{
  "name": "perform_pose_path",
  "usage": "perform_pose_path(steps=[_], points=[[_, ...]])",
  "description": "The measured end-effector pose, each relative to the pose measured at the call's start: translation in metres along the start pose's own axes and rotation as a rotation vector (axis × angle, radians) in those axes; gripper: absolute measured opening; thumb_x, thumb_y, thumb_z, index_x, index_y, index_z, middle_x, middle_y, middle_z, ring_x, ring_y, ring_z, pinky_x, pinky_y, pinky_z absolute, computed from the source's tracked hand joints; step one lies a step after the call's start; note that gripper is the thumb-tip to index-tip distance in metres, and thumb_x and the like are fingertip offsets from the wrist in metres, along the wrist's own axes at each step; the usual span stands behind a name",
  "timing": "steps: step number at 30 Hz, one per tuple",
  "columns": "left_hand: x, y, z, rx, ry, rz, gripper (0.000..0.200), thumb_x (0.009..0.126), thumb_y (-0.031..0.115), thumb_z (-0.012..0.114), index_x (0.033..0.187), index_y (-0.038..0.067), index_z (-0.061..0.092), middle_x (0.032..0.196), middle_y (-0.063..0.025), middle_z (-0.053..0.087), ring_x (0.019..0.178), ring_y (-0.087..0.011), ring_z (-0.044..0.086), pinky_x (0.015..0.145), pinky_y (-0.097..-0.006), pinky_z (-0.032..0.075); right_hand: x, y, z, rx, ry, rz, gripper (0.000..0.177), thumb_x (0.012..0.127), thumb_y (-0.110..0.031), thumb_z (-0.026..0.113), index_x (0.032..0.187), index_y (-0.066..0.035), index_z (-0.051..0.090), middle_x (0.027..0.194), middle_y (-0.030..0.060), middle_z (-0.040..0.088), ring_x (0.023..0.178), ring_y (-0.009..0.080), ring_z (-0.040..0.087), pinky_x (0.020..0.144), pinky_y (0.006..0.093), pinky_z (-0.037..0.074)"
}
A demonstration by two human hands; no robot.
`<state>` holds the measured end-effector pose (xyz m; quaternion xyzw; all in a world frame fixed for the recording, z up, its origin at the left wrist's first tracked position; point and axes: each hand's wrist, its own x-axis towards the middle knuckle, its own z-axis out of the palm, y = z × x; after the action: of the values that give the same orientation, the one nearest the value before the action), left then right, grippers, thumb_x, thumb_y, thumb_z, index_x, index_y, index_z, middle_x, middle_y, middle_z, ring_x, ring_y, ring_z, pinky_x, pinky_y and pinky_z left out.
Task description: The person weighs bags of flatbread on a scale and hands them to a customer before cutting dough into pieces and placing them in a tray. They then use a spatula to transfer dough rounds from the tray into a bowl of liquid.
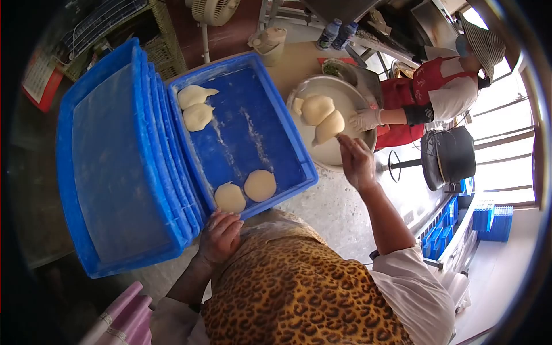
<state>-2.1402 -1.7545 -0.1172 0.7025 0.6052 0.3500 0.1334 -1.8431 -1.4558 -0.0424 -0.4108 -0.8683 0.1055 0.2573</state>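
My right hand [357, 164] reaches over a round metal basin [370, 138] with a pale, floury bottom. Its fingertips are closed at the lower end of a smooth piece of dough [330, 126]. A second dough piece [317, 109] lies against that one. My left hand [221, 234] has its fingers curled at the near rim of a blue plastic tray [230, 138]. Inside the tray, two rounds of dough [260, 185] sit close to that hand, and two more dough lumps [198, 117] lie at the far left. White flour streaks mark the tray's bottom.
Stacked blue trays [115, 161] lean at the left. Across the basin, a person in a red apron [422, 80] has a gloved hand [365, 119] at its rim. A small bucket [269, 46], two bottles [329, 34] and a bowl of greens [333, 68] stand farther back.
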Motion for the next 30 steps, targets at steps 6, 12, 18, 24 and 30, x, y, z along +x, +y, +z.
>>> perform_pose_path(steps=[6, 12, 18, 24, 30], points=[[0.059, -0.005, 0.011, 0.042, 0.016, -0.082, 0.018, 0.092, 0.009, 0.069, 0.107, -0.001, 0.07, 0.113, -0.0185, 0.069, 0.11, -0.0372, 0.065, 0.096, -0.052, 0.054, 0.01, 0.116, 0.037, -0.404, -0.018, 0.138, 0.031, 0.093, -0.008, 0.061, 0.121, -0.014, 0.071, 0.105, 0.0152, 0.07, 0.098, 0.0371, 0.068, 0.088, 0.0482, 0.054], [0.066, -0.012, 0.016, 0.09, 0.066, -0.181, 0.019, 0.089, 0.011, 0.07, 0.105, 0.001, 0.071, 0.108, -0.0148, 0.072, 0.107, -0.033, 0.067, 0.094, -0.0464, 0.055, 0.035, 0.137, 0.035, -0.496, -0.184, 0.331, 0.027, 0.095, -0.013, 0.056, 0.117, -0.018, 0.07, 0.109, 0.0148, 0.073, 0.101, 0.0387, 0.07, 0.087, 0.0507, 0.056], [0.063, -0.018, 0.02, 0.062, 0.056, -0.192, 0.018, 0.09, 0.012, 0.069, 0.105, 0.002, 0.072, 0.104, -0.0159, 0.073, 0.103, -0.0348, 0.069, 0.09, -0.0484, 0.056, 0.046, 0.083, -0.009, -0.276, -0.174, 0.317, 0.023, 0.097, -0.027, 0.058, 0.111, -0.015, 0.072, 0.106, 0.0143, 0.075, 0.101, 0.0373, 0.071, 0.085, 0.0507, 0.056], [0.061, -0.02, 0.02, 0.061, 0.075, -0.178, 0.015, 0.091, 0.015, 0.07, 0.1, 0.004, 0.074, 0.098, -0.0136, 0.074, 0.099, -0.0337, 0.07, 0.088, -0.0484, 0.057, 0.053, 0.064, -0.011, -0.545, -0.685, 0.367, 0.024, 0.094, -0.029, 0.06, 0.107, -0.018, 0.078, 0.107, 0.0129, 0.075, 0.106, 0.0353, 0.07, 0.089, 0.0462, 0.056], [0.061, -0.021, 0.019, 0.055, 0.082, -0.173, 0.015, 0.09, 0.015, 0.07, 0.1, 0.005, 0.074, 0.098, -0.0129, 0.074, 0.097, -0.0324, 0.07, 0.087, -0.0481, 0.057, 0.071, 0.041, -0.032, -0.672, -0.578, 0.283, 0.025, 0.088, -0.018, 0.063, 0.107, -0.022, 0.079, 0.106, 0.0116, 0.076, 0.105, 0.034, 0.071, 0.088, 0.0478, 0.057]])
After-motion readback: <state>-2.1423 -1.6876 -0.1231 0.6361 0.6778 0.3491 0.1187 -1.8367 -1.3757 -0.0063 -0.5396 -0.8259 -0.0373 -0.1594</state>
